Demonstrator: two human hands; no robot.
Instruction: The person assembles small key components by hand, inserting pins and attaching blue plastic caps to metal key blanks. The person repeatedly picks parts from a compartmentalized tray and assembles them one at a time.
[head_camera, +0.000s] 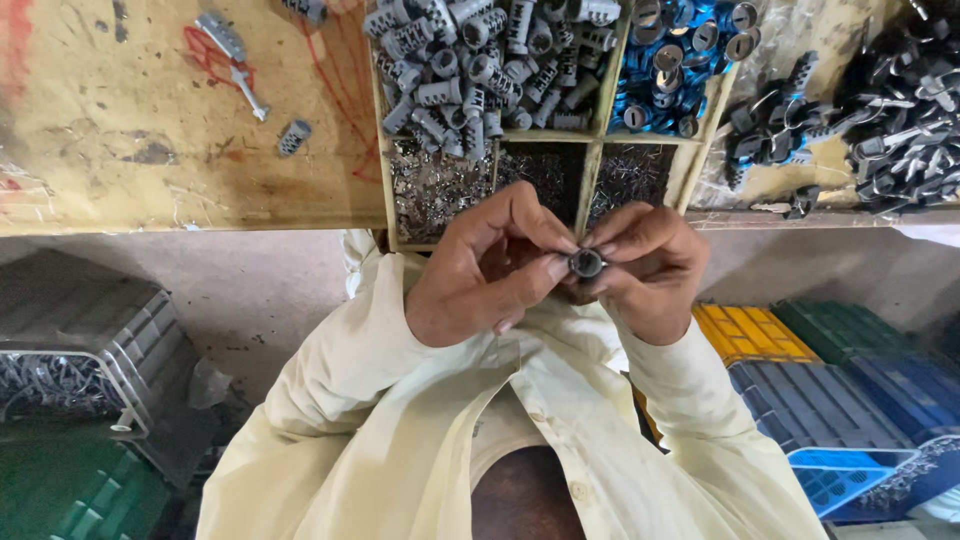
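Note:
Both my hands meet just below the table's front edge, pinching one small round dark metal cylinder (587, 263) between their fingertips. My left hand (492, 265) grips it from the left with thumb and fingers curled. On the other side, my right hand (645, 268) holds it with bent fingers. The cylinder's round end faces the camera. Right above the hands stands a wooden divided tray (383, 150) with grey ribbed cylinders (480, 60), blue-and-silver round caps (675, 60) and small metal pins (435, 190).
A loose grey cylinder (293, 136) and a metal key-like part (232, 55) lie on the worn wooden table (150, 150) at left. Black metal parts (880, 110) are heaped at right. Plastic crates stand on the floor: grey (85, 330), green (60, 490), yellow (750, 332), blue (850, 410).

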